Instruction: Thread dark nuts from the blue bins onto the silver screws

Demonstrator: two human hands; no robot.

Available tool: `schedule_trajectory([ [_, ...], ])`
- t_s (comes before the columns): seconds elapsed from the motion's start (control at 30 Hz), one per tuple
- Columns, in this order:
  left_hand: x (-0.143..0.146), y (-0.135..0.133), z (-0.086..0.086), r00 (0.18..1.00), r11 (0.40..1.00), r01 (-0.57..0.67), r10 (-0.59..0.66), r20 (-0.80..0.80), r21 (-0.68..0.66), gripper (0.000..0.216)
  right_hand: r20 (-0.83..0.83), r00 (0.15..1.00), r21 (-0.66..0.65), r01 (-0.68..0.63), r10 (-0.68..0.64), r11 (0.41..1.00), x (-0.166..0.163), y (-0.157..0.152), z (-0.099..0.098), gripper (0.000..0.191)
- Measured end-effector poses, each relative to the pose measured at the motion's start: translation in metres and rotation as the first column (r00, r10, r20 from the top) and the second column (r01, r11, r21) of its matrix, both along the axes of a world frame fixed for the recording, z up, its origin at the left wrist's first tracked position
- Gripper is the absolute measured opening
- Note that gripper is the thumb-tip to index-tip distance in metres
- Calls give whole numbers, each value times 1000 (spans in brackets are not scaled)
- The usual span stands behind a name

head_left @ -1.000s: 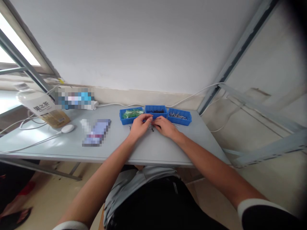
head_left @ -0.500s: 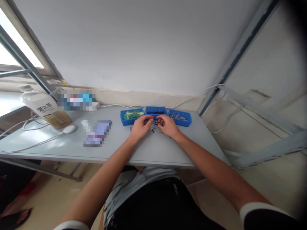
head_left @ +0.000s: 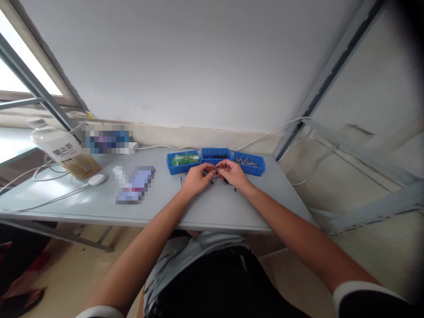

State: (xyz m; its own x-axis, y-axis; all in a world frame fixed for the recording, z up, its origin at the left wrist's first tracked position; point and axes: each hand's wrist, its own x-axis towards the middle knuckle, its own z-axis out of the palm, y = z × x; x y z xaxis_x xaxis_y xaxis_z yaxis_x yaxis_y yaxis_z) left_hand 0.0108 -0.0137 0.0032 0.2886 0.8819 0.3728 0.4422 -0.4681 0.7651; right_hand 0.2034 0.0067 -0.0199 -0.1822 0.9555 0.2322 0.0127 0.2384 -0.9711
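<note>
My left hand [head_left: 198,178] and my right hand [head_left: 233,175] meet above the desk, fingertips pinched close together. Between them shows a small dark piece [head_left: 217,169], too small to name. Under and around the fingers lie several thin metal pieces with dark ends [head_left: 228,186], partly hidden by the hands. Just behind stand three blue bins: the left bin [head_left: 180,169] holds green pieces [head_left: 185,158], the middle bin [head_left: 207,152] small black pieces [head_left: 218,156], and the right bin [head_left: 253,171] slim silver metal pieces [head_left: 247,162].
On the left of the grey desk [head_left: 212,212] are a tea bottle [head_left: 68,150], a white round device [head_left: 96,179] and a blurred phone-like object [head_left: 135,184]. A white cable [head_left: 165,146] runs along the wall. Metal frame posts [head_left: 308,101] rise at both sides. A person's foot [head_left: 24,300] shows lower left.
My hands have come together and slightly nearer to me, the fingertips now meeting around the small dark piece. More of the loose metal pieces by my right hand shows.
</note>
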Motion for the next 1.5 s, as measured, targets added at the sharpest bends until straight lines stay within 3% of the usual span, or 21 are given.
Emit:
schedule_trajectory([
  [0.17,-2,3,-2,999,1000,-10,10,48,3,24,-46,999,-13,-18,18,1000,0,-2,0,35],
  [0.43,-2,3,2,988,997,-69,64,141,30,26,65,994,-31,-83,85,996,-4,-9,2,40],
  [0.67,-1,1,6,975,999,29,-25,219,-18,32,236,963,93,-156,130,983,-3,-9,1,30],
  [0.83,-1,1,4,978,999,34,-27,209,-31,38,282,950,76,-165,138,983,0,-11,3,28],
  [1.3,-5,7,0,980,994,95,-103,169,55,20,236,968,97,-111,85,989,4,-7,7,31],
  [1.5,-4,6,1,979,995,97,-100,180,26,22,299,935,43,-214,192,976,4,-11,8,26],
])
